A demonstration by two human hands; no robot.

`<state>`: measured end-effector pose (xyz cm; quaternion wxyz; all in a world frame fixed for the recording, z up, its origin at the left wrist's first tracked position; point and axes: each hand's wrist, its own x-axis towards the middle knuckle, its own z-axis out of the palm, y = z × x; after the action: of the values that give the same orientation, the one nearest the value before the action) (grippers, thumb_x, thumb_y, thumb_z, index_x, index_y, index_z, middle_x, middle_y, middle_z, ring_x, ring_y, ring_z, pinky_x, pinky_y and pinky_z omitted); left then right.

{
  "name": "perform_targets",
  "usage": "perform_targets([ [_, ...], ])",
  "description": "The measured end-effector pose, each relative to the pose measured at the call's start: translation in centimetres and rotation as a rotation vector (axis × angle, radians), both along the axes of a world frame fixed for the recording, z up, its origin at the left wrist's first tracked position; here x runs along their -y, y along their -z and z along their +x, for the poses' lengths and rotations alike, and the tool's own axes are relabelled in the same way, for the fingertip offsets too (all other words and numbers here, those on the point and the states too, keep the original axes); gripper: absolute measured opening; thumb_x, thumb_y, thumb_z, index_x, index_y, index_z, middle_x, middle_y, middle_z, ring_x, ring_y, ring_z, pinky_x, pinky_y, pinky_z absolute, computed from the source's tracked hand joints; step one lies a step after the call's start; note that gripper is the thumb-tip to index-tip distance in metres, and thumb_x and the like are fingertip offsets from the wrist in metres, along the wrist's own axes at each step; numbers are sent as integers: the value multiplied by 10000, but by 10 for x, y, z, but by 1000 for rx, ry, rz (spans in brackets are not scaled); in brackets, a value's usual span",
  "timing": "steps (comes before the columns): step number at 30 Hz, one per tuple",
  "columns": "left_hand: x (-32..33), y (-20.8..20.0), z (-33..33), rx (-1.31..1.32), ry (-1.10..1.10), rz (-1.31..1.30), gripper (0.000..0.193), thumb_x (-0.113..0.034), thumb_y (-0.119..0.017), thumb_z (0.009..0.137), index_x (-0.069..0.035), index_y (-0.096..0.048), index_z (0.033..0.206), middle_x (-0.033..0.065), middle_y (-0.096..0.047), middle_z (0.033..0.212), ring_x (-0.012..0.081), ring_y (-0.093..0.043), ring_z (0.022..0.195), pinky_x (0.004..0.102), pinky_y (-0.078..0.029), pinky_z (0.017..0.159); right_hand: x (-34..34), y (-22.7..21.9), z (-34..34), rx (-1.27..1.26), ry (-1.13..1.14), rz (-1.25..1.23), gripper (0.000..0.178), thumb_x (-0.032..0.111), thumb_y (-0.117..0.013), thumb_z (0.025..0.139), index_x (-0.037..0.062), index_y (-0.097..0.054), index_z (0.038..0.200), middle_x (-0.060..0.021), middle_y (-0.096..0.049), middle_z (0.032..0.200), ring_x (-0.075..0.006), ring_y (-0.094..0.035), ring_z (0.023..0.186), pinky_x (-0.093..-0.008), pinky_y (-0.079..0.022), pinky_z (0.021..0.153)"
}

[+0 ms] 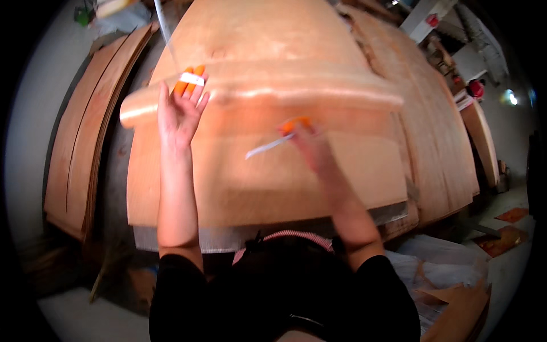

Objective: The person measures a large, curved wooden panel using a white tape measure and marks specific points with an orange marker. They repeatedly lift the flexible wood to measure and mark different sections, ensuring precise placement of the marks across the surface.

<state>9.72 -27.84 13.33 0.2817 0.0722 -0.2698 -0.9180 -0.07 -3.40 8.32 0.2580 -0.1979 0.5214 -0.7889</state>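
Observation:
A large sheet of thin wood veneer (256, 182) lies in front of me, with a raised, rolled fold (262, 97) running across it. My left hand (181, 117) is over the left part of this fold, palm up and fingers apart. Orange covers and a white band (192, 78) wrap some of its fingers. My right hand (307, 142) is blurred by motion above the near part of the veneer. Orange shows at its fingertips, and a thin whitish strip (266, 147) juts leftward from its closed fingers; whether it is a blade or tape, I cannot tell.
Stacked veneer sheets stand on the left (85, 137), and more sheets (433, 142) lie on the right. A thin pale strip (164, 25) hangs beyond my left hand. Plastic wrapping (439, 256) and wood scraps lie at the lower right.

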Motion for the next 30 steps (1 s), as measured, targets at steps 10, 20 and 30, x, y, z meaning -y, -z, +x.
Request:
perform_targets([
  [10,-38,116,62,583,61,-473,415,-316,-453,916,-4,-496,1187,110,-569,1142,194,-552,1033,326,-422,889,-103,27,-3,-43,-341,328,183,216,-528,885,42,-557,932,-17,-540,634,-64,-453,453,-211,-351,401],
  [20,-180,204,127,794,363,-969,242,-182,-721,724,-10,-583,824,117,-595,768,205,-614,738,299,-481,658,-48,124,80,250,-818,780,353,313,-660,793,14,-499,888,-16,-491,589,-72,-464,486,-194,-354,412],
  [30,-175,237,166,787,269,-794,187,-142,-712,714,-22,-593,795,86,-547,759,176,-545,665,281,-448,608,-25,153,107,286,-960,795,336,334,-634,818,37,-483,854,-17,-498,595,-70,-435,455,-207,-326,381],
])
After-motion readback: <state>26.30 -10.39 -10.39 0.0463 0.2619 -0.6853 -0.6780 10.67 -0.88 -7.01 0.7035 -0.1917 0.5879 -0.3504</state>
